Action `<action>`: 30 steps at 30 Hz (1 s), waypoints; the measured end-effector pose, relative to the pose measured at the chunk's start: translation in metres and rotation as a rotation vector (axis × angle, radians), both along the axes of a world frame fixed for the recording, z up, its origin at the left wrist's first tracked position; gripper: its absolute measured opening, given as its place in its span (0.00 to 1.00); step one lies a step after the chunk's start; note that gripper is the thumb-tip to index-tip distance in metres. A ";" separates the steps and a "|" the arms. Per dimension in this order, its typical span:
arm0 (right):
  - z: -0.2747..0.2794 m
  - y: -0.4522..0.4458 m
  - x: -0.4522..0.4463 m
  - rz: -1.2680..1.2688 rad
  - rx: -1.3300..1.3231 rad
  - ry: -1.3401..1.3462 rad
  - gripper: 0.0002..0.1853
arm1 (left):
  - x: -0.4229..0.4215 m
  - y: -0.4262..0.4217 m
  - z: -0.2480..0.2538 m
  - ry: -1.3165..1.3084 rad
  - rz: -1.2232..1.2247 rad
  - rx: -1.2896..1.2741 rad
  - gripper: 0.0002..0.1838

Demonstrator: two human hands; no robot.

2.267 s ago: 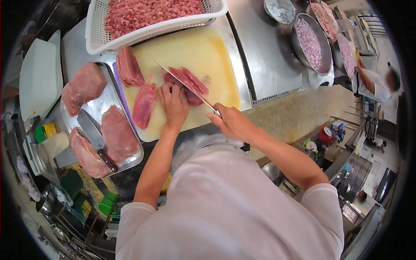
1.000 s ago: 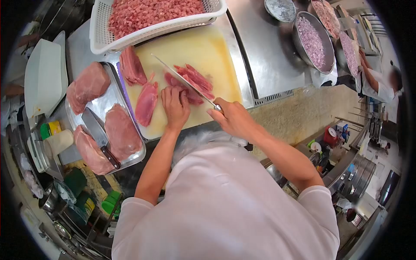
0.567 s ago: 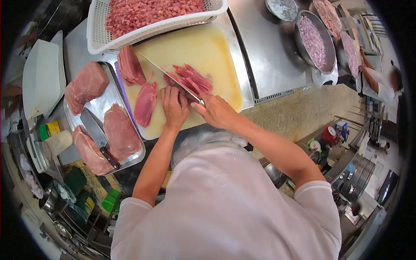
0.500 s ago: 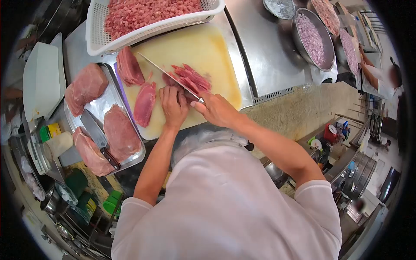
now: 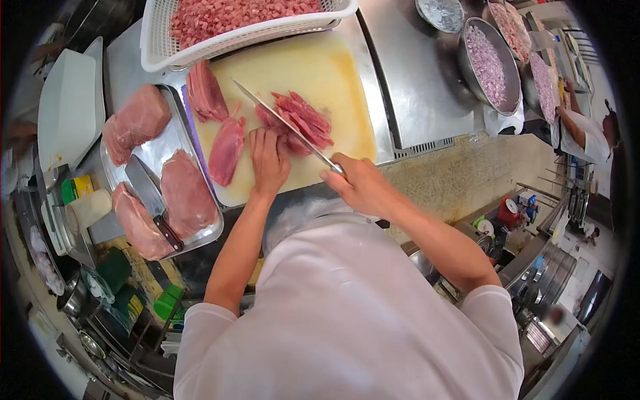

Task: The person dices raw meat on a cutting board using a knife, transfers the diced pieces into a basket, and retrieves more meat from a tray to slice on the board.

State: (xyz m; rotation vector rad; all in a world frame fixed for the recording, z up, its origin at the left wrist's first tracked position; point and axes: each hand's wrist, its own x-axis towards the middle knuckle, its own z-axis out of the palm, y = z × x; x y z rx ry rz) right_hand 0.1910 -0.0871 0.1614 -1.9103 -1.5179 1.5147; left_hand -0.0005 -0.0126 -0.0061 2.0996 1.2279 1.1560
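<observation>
My right hand point(image 5: 362, 185) grips the handle of a long knife point(image 5: 287, 121). Its blade lies diagonally across the raw meat on the yellowed cutting board point(image 5: 337, 70). With curled fingers, my left hand point(image 5: 269, 159) presses on a piece of meat point(image 5: 269, 118) just left of the blade. Cut strips of meat point(image 5: 308, 121) are heaped on the blade's right side. Two more pieces, a meat slab point(image 5: 227, 151) and a sliced block of meat point(image 5: 205, 92), rest along the board's left edge.
A white basket point(image 5: 250, 41) of diced meat stands behind the board. To the left, a metal tray point(image 5: 212, 235) bears large meat cuts and a second knife point(image 5: 148, 190). Bowls of chopped pink-white food point(image 5: 485, 67) stand at upper right, near another person's arm point(image 5: 572, 123).
My right hand has drawn back to the right and towards me, pulling the knife along the meat. My left hand stays on the meat. The camera view has shifted slightly.
</observation>
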 end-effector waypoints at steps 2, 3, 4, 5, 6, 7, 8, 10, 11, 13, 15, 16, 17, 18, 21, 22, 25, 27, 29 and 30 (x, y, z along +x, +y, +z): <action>0.016 -0.009 0.007 0.002 -0.114 -0.002 0.21 | -0.002 0.002 -0.001 0.048 0.000 -0.008 0.01; 0.010 -0.013 0.009 0.012 -0.065 -0.008 0.21 | -0.003 0.002 -0.003 0.054 -0.008 -0.027 0.01; -0.002 -0.020 0.011 0.018 -0.017 -0.013 0.22 | -0.005 0.001 -0.005 0.061 -0.020 -0.045 0.01; -0.009 -0.022 0.012 0.023 0.033 -0.019 0.23 | -0.006 0.002 -0.006 0.067 -0.033 -0.063 0.01; -0.012 -0.019 0.013 0.047 0.027 -0.018 0.23 | -0.005 0.003 -0.005 0.047 -0.034 -0.069 0.02; -0.015 -0.013 0.014 0.072 0.020 -0.016 0.24 | -0.004 0.004 -0.004 0.029 -0.034 -0.077 0.02; -0.018 -0.009 0.013 0.095 0.011 -0.013 0.24 | -0.004 0.002 -0.003 0.011 -0.036 -0.087 0.02; -0.019 0.004 0.010 0.073 -0.097 0.015 0.24 | -0.003 0.003 0.000 -0.026 -0.034 -0.113 0.02; -0.020 0.010 0.008 0.066 -0.151 0.030 0.24 | -0.003 0.003 0.003 -0.043 -0.029 -0.126 0.02; -0.025 0.015 0.006 0.032 -0.162 0.074 0.23 | -0.003 0.001 0.003 -0.051 -0.027 -0.155 0.03; -0.048 0.018 0.002 0.022 0.026 0.092 0.23 | -0.004 0.007 0.000 -0.050 -0.027 -0.147 0.03; -0.075 0.018 -0.007 0.025 0.215 0.090 0.23 | -0.004 0.008 -0.002 -0.044 -0.032 -0.129 0.03; -0.095 0.013 -0.014 0.021 0.393 0.086 0.23 | -0.005 0.003 -0.003 -0.038 -0.044 -0.122 0.03; -0.104 0.014 -0.018 0.028 0.422 0.071 0.23 | -0.004 -0.001 -0.002 -0.019 -0.033 -0.136 0.03; -0.109 0.030 -0.015 0.014 0.383 0.057 0.23 | -0.002 0.001 -0.002 0.040 -0.012 -0.114 0.03; -0.097 0.035 -0.006 -0.009 0.263 0.074 0.23 | 0.000 0.003 -0.005 0.058 -0.006 -0.088 0.04; -0.064 0.045 0.018 -0.038 0.038 0.081 0.22 | 0.003 0.005 -0.007 0.059 -0.002 -0.058 0.04; -0.038 0.044 0.022 -0.095 -0.132 0.128 0.23 | 0.000 0.002 -0.008 0.067 -0.013 -0.083 0.04; -0.029 0.032 0.031 -0.108 0.015 0.123 0.23 | -0.001 0.002 -0.012 0.089 -0.013 -0.123 0.05; -0.024 0.027 0.037 -0.110 0.090 0.121 0.23 | -0.001 0.001 -0.014 0.100 0.024 -0.123 0.07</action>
